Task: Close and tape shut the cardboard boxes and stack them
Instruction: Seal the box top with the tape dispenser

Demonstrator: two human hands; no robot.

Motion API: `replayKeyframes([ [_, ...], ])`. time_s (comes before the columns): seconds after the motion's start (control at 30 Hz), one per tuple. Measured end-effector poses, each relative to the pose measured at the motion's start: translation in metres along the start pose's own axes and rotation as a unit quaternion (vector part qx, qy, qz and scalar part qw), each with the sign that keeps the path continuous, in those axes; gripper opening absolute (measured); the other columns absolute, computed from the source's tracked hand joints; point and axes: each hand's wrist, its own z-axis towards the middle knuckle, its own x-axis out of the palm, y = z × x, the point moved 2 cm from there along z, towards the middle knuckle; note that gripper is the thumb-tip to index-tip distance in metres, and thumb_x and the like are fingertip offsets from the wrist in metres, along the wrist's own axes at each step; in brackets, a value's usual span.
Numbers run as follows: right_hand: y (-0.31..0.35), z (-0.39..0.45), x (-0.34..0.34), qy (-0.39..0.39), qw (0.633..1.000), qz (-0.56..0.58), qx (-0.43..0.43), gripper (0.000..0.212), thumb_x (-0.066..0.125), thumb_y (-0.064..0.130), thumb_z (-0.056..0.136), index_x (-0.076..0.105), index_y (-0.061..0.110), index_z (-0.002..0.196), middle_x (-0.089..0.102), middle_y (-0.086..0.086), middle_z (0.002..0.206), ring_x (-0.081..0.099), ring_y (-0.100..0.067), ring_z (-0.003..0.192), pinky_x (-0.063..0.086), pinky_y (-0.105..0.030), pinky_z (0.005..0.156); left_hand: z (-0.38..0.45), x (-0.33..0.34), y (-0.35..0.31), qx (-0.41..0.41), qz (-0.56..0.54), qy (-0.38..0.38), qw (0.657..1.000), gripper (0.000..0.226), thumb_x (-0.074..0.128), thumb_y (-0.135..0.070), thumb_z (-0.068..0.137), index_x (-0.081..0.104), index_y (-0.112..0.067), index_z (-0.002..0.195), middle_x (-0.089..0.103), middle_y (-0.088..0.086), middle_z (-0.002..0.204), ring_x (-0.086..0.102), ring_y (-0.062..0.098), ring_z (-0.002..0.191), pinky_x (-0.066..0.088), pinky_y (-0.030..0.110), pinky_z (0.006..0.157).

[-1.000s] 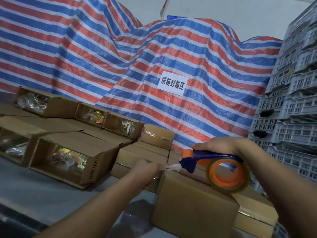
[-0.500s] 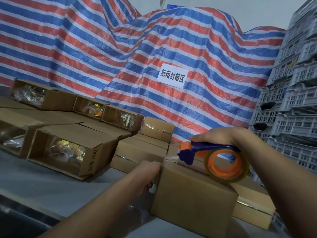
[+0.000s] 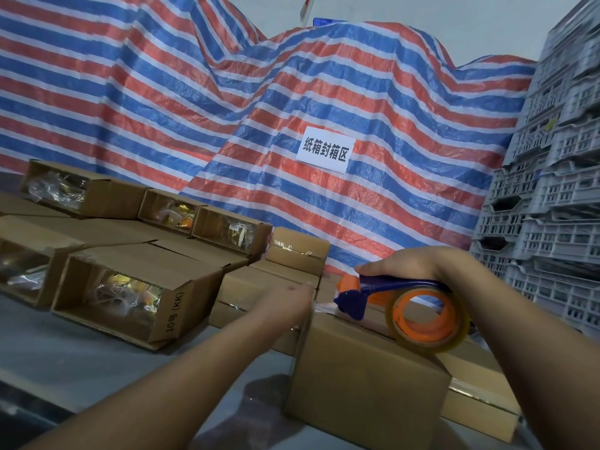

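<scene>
The taping step was under way: the right hand [image 3: 402,266] had its fingers wrapped round the blue and orange tape dispenser [image 3: 406,306] on top of the closed brown cardboard box [image 3: 367,381] at 5 o'clock, while the left hand [image 3: 285,303] pressed the clear tape end on the box's near edge, though its blurred fingers were hard to read. Next, the tape probably had to be pulled straight along the top seam. The grey table [image 3: 81,362] held open boxes [image 3: 130,297] at 9 o'clock, with a striped tarp [image 3: 227,108] and grey crates [image 3: 552,190] behind.

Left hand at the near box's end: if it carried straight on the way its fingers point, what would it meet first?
Probably the sealed boxes stacked just behind the left hand; depth is unclear, and the striped tarp lies beyond.
</scene>
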Motion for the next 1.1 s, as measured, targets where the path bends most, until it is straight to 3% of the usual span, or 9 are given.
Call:
replayKeyframes([
  [0.2,-0.001,0.003,0.000,0.001,1.000,-0.001,0.009,0.053,0.050,0.069,0.091,0.061,0.018,0.104,0.070,0.005,0.065,0.063,-0.006,0.051,0.050,-0.018,0.059,-0.001,0.015,-0.001,-0.039,-0.004,0.063,0.997,0.028,0.049,-0.040,0.099,0.057,-0.015,0.108,0.049,0.000,0.080,0.042,0.010,0.066,0.034,0.022,0.055],
  [0.33,0.011,0.005,0.002,-0.014,0.997,-0.070,0.009,0.059,0.051,0.076,0.085,0.065,0.020,0.098,0.070,0.005,0.065,0.065,-0.006,0.053,0.050,-0.023,0.066,0.003,0.013,0.005,-0.058,0.019,0.077,0.995,0.032,0.048,-0.042,0.098,0.056,-0.016,0.115,0.049,0.003,0.082,0.041,0.012,0.066,0.034,0.023,0.054],
  [0.5,0.004,-0.007,-0.010,0.002,0.991,-0.126,0.053,0.058,0.046,0.076,0.088,0.064,0.022,0.090,0.066,0.006,0.057,0.061,-0.007,0.045,0.048,-0.019,0.053,0.007,0.011,0.006,-0.056,0.048,0.080,0.994,0.020,0.047,-0.044,0.098,0.053,-0.026,0.095,0.047,0.001,0.076,0.039,0.012,0.062,0.032,0.024,0.053],
  [0.67,-0.036,-0.025,-0.029,-0.029,0.978,-0.183,0.096,0.065,0.046,0.086,0.079,0.066,0.025,0.078,0.065,0.010,0.052,0.059,-0.004,0.042,0.045,-0.022,0.058,0.010,0.011,0.009,-0.056,0.049,0.079,0.994,0.022,0.047,-0.046,0.098,0.055,-0.025,0.102,0.048,0.003,0.080,0.040,0.013,0.065,0.032,0.024,0.054],
  [0.8,-0.048,-0.020,-0.023,-0.035,0.974,-0.198,0.107,0.068,0.052,0.088,0.073,0.071,0.025,0.087,0.072,0.005,0.070,0.067,-0.011,0.060,0.049,-0.028,0.067,0.010,0.012,0.010,-0.070,0.037,0.078,0.994,0.019,0.048,-0.044,0.096,0.052,-0.025,0.094,0.048,0.003,0.081,0.040,0.014,0.066,0.033,0.024,0.054],
  [0.87,-0.047,-0.017,-0.015,-0.026,0.975,-0.194,0.108,0.064,0.053,0.084,0.076,0.070,0.024,0.091,0.071,0.006,0.064,0.065,-0.010,0.057,0.049,-0.027,0.064,0.010,0.013,0.007,-0.068,0.049,0.073,0.994,0.020,0.049,-0.043,0.096,0.052,-0.024,0.093,0.049,0.003,0.081,0.041,0.014,0.066,0.035,0.024,0.056],
  [0.97,-0.047,-0.016,-0.013,-0.022,0.978,-0.167,0.119,0.059,0.056,0.079,0.079,0.066,0.023,0.095,0.067,0.008,0.051,0.063,-0.006,0.043,0.047,-0.022,0.054,0.013,0.011,-0.005,0.018,0.145,0.031,0.989,0.023,0.050,-0.042,0.098,0.057,-0.020,0.094,0.059,-0.001,0.081,0.054,0.011,0.071,0.046,0.025,0.064],
  [1.07,-0.048,-0.016,-0.013,-0.017,0.981,-0.154,0.119,0.055,0.057,0.076,0.082,0.063,0.023,0.096,0.065,0.009,0.048,0.062,-0.004,0.040,0.045,-0.013,0.043,0.002,0.012,-0.029,0.187,0.218,-0.043,0.957,0.022,0.048,-0.043,0.099,0.056,-0.024,0.092,0.062,-0.006,0.082,0.060,0.006,0.074,0.051,0.028,0.067],
  [1.1,-0.049,-0.016,-0.012,-0.012,0.982,-0.145,0.119,0.054,0.057,0.074,0.083,0.062,0.022,0.096,0.066,0.008,0.049,0.062,-0.005,0.040,0.045,-0.013,0.041,-0.005,0.016,-0.036,0.233,0.234,-0.027,0.944,0.023,0.045,-0.047,0.099,0.057,-0.026,0.097,0.061,-0.011,0.091,0.059,0.004,0.080,0.049,0.025,0.069],
])
